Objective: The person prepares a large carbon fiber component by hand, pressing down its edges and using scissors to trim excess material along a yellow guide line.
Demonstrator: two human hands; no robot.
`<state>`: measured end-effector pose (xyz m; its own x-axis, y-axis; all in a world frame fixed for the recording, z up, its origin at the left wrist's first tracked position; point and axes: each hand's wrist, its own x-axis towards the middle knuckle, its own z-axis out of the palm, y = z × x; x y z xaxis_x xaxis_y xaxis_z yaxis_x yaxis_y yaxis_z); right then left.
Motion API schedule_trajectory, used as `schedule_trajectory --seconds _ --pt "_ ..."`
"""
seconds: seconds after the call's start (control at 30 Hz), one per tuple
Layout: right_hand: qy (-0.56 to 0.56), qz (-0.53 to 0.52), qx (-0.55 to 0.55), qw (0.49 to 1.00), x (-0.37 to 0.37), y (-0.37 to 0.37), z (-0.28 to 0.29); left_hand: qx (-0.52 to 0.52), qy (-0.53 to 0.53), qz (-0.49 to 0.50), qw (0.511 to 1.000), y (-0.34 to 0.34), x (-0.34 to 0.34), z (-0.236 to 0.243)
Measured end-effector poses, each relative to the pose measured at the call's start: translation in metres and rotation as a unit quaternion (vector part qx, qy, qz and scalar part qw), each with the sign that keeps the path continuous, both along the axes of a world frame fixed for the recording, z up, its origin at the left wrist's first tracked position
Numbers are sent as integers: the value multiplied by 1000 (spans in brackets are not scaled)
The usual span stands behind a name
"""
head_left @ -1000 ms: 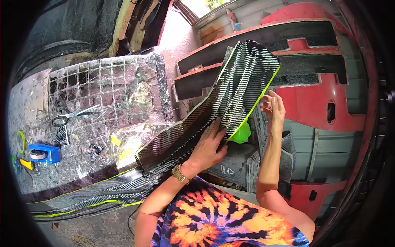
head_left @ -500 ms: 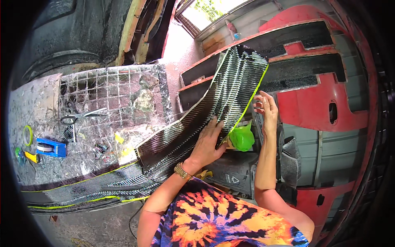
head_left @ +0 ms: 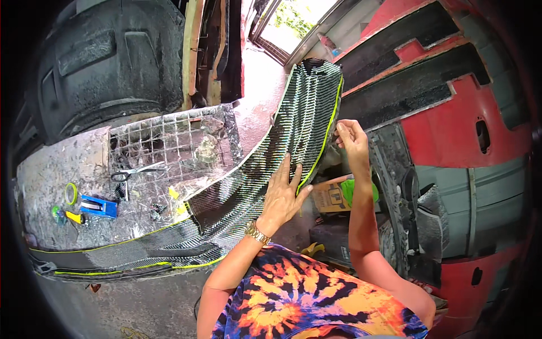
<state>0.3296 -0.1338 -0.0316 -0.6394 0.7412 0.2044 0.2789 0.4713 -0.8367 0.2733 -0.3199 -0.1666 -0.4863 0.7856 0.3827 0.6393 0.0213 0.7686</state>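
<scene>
A long strip of black-and-silver woven carbon-fibre cloth runs from the lower left across the bench and curves up toward the doorway. Yellow-green tape edges its right side. My left hand lies flat on the cloth at the bend, fingers spread, with a gold watch on the wrist. Just beyond the taped edge is my right hand, its fingers bent and drawn together close to that edge. Whatever its fingertips hold, if anything, is too small to make out.
On the stained bench lie scissors, a blue tape dispenser and a yellow-green tape roll. Red-and-black panels lean at the right. A cardboard box and a green bag sit below my right forearm.
My right hand's fingers, spread before, have drawn together beside the taped edge. My left hand stays flat on the cloth. The view has shifted, showing more of the box.
</scene>
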Motion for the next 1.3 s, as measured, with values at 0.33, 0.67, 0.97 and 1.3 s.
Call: schedule_trajectory --seconds 0.33,0.67,0.97,1.3 --pt "7 48 221 974 22 -12 5 -34 56 -16 998 -5 -9 0" --pt "-65 260 352 897 36 -36 13 -8 -120 89 989 -111 -27 -29" --pt "-206 511 376 745 -33 -57 -53 -43 -62 72 995 -73 -30 -30" --pt "-231 544 387 708 -20 -52 -59 -35 -55 48 997 -73 -30 -28"
